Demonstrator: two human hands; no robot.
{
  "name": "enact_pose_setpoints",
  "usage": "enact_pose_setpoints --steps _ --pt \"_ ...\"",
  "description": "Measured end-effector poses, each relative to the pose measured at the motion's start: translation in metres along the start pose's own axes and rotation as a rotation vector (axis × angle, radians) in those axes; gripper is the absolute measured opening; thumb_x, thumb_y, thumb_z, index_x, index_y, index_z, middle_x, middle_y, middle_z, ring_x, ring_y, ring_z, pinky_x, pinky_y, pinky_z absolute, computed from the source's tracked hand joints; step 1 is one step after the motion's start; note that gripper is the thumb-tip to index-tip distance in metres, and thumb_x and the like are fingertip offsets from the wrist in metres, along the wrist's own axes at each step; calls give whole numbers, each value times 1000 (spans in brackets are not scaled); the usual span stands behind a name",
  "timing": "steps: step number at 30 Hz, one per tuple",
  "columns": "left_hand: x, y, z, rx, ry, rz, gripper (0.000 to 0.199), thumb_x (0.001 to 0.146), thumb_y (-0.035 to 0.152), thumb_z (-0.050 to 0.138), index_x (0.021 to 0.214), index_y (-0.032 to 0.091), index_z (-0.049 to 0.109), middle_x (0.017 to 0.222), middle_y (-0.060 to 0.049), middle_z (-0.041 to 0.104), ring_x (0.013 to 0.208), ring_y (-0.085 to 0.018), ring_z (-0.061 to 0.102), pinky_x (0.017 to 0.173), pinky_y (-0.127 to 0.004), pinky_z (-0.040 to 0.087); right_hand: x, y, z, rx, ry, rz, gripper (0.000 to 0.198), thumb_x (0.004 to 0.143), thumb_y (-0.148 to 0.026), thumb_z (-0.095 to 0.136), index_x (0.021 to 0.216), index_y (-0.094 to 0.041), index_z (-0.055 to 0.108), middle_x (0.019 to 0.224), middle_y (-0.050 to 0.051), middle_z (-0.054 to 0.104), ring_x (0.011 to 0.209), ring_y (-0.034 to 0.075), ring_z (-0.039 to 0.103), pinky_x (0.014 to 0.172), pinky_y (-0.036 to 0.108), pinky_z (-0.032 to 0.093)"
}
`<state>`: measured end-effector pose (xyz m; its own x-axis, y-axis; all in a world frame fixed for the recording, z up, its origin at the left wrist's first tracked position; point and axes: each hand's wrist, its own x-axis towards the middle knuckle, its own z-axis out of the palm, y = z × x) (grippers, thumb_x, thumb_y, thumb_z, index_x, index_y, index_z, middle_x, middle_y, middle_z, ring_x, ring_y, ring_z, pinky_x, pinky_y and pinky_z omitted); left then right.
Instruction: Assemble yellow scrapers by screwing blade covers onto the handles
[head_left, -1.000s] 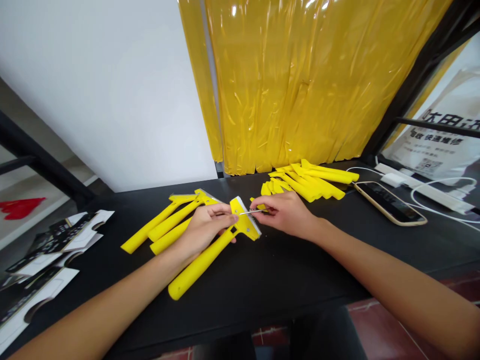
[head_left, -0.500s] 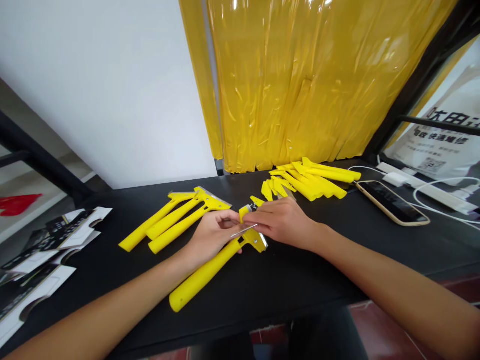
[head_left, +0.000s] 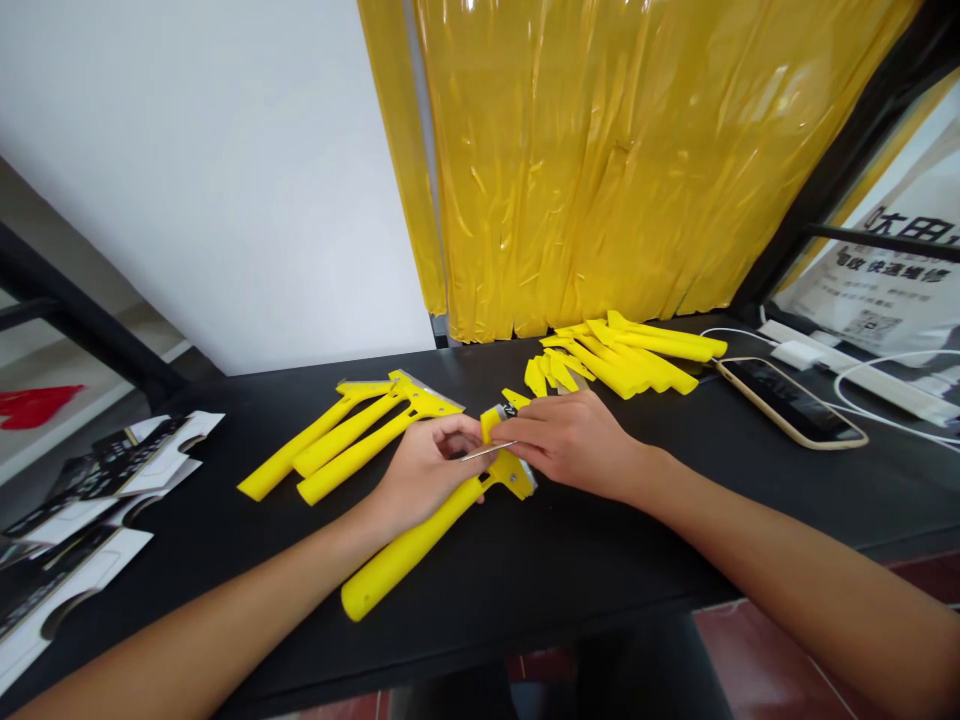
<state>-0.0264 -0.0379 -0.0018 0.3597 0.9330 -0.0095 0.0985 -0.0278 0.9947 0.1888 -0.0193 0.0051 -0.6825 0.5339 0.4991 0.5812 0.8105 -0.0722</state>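
Note:
A yellow scraper (head_left: 409,555) lies slantwise on the black table beneath my hands, its handle toward me. My left hand (head_left: 420,470) is closed around its head end, thumb and fingers pinched together. My right hand (head_left: 585,440) is also closed, its fingertips meeting the left ones over the head. Between them shows a thin metal blade (head_left: 487,452), seen nearly edge-on. My fingers hide much of the scraper head. Left of my hands, three more scrapers (head_left: 360,430) with metal edges lie side by side. Small yellow plastic pieces (head_left: 551,372) sit just beyond my right hand.
Several yellow handles (head_left: 630,355) are piled at the back right. A phone (head_left: 795,405), a white power strip (head_left: 862,372) and cables lie to the right. Printed cards (head_left: 105,500) are stacked at the left. Yellow strip curtains (head_left: 600,180) hang behind the table.
The blade between my fingers has tilted flatter and moved slightly up and left. Both hands stay closed at the scraper head, with only small finger movements.

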Motion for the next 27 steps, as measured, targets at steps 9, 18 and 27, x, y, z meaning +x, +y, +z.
enact_pose_setpoints --steps 9,18,27 --pt "1 1 -2 -50 -9 -23 22 79 34 77 87 16 67 77 -1 64 64 -15 61 53 -30 60 6 -8 0 489 49 324 21 96 -37 55 110 -21 55 72 -4 59 60 11 52 57 25 35" --pt "0 7 -6 -87 34 -29 23 79 34 77 86 17 63 80 -1 66 65 -15 63 57 -31 60 13 2 3 853 143 543 21 91 -41 62 92 -20 60 75 -3 53 65 11 46 59 25 38" --pt "-4 25 -18 427 271 580 10 81 20 76 86 18 68 91 -3 66 79 -13 63 61 -22 53 13 -8 -9 1371 -47 730 36 89 -52 63 86 -17 69 53 -9 33 44 6 20 41 24 11"
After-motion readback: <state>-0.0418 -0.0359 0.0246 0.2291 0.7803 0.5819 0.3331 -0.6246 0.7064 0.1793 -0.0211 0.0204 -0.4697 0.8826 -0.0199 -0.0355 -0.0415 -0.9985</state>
